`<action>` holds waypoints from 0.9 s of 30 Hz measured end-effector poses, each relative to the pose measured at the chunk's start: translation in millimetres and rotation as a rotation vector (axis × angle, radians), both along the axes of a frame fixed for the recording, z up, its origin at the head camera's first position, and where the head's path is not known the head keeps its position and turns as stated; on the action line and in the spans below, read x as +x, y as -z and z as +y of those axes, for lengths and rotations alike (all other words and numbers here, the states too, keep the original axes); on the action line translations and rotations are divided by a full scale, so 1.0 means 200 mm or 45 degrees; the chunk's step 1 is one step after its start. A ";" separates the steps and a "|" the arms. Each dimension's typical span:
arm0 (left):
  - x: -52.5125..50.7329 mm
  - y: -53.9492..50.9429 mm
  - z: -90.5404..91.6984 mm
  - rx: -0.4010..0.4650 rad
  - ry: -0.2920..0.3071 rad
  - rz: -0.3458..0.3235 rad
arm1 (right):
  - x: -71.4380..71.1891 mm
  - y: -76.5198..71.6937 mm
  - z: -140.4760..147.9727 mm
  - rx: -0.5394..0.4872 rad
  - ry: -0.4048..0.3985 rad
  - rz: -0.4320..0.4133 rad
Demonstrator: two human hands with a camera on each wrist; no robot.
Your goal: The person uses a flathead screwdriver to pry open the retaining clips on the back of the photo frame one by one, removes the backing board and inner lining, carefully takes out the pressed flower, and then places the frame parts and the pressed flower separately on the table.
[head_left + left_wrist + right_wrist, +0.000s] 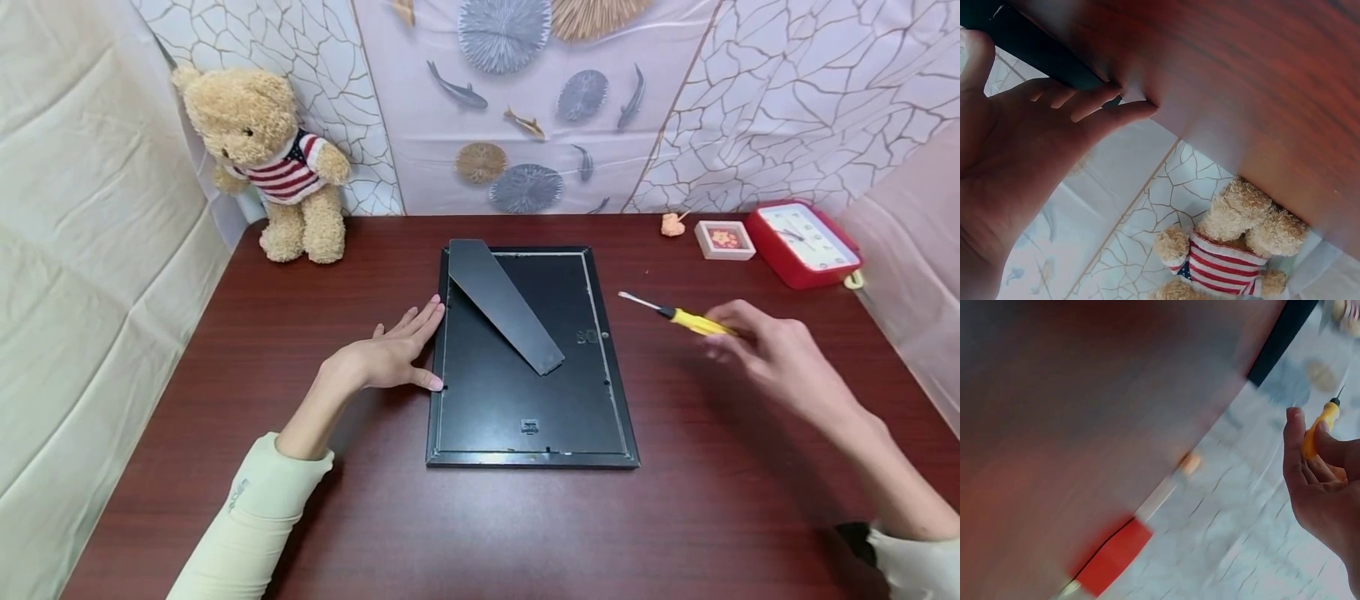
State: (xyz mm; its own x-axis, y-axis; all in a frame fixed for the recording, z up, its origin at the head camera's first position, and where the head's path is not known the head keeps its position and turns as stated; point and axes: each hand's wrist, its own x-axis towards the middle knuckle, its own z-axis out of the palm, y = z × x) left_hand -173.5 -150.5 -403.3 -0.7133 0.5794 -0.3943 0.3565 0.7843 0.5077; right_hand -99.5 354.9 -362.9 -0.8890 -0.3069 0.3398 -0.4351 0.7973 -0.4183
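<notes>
A black picture frame [487,417] lies back side up on the table, its stand leg [502,300] slanting across the backing. My left hand [390,350] rests at the frame's left edge, fingers spread and fairly straight, thumb touching the rim. In the left wrist view the same hand [1029,137] reaches along the dark frame [1029,47]. Off the frame's right side, my right hand [780,350] grips a screwdriver [693,322] by its yellow handle, the metal tip pointing left toward the frame. The right wrist view shows the screwdriver [1319,428] pinched between thumb and fingers.
A teddy bear [277,167] in a striped sweater stands at the back left. Along the back right are a small orange ornament [672,224], a little white-framed box [725,240] and a red clock [806,244]. Patterned cloth [420,125] hangs behind the dark red table [510,533].
</notes>
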 end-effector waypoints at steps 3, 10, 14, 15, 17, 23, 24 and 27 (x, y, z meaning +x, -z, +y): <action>0.00 0.00 0.00 0.010 -0.006 0.000 | -0.05 0.00 -0.12 0.021 -0.051 0.026; 0.06 -0.13 0.04 -0.021 -0.022 -0.032 | -0.16 0.00 -0.35 0.054 -0.130 0.044; 0.03 -0.07 0.03 -0.034 -0.030 -0.016 | -0.21 0.01 -0.45 0.058 -0.184 0.083; 0.02 -0.05 0.02 -0.036 -0.026 -0.011 | -0.23 0.01 -0.48 0.055 -0.196 0.089; 0.00 0.01 0.00 -0.031 -0.034 -0.006 | -0.25 0.02 -0.52 0.041 -0.217 0.099; -0.01 0.03 0.01 -0.031 -0.034 -0.003 | -0.31 0.04 -0.60 0.004 -0.261 0.094; 0.00 -0.01 0.01 -0.033 -0.032 -0.006 | -0.32 0.04 -0.61 0.003 -0.267 0.093; 0.05 -0.11 0.04 -0.030 -0.031 -0.025 | -0.34 0.04 -0.65 0.004 -0.286 0.092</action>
State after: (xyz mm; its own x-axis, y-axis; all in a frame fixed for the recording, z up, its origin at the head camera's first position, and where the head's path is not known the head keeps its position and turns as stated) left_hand -163.4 -143.5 -381.6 -0.7191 0.5524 -0.4216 0.3276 0.8045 0.4954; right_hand -167.5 225.5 -370.7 -0.7717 -0.4953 0.3989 -0.6304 0.6782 -0.3776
